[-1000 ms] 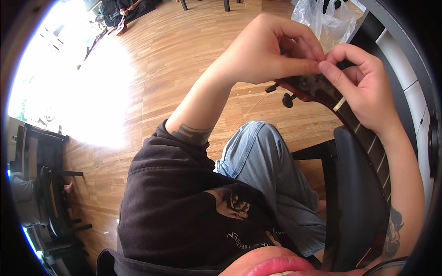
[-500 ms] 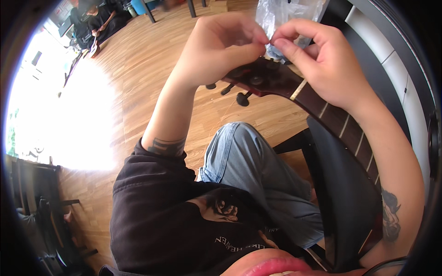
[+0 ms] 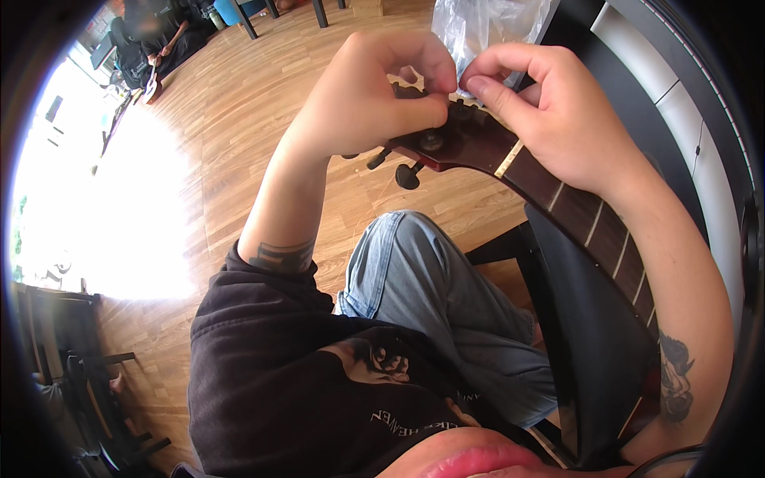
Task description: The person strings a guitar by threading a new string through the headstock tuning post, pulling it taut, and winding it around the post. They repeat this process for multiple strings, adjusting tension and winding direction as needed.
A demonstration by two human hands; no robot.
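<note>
The left hand (image 3: 358,99) arches over the far end of a guitar neck (image 3: 575,211), palm down, with its thumb and index finger bent into a loose ring. Their tips come close together above the headstock (image 3: 470,145); dark tuner parts show through the gap behind them. I cannot tell whether the tips meet or grip anything. The right hand (image 3: 550,115) faces it from the other side, its thumb and curled index finger brought near each other at the tips, just beside the left fingertips. Anything thin between them is too small to make out. The heel of this hand overlaps the fretboard near the pale nut (image 3: 510,159); contact there is unclear.

The guitar neck lies in front of the person, toward their right. Its long axis slants: the headstock points away from the body and to the left, while the fretboard runs back down to the right, passing beneath the right forearm. The frets cross it as light bars. A black tuning knob (image 3: 408,176) juts from the headstock's near left edge, below the left hand.

Beyond the hands stands a clear plastic bag (image 3: 490,32). The wooden floor (image 3: 263,119) spreads to the left, and the person's jeans (image 3: 422,279) show below the headstock.
</note>
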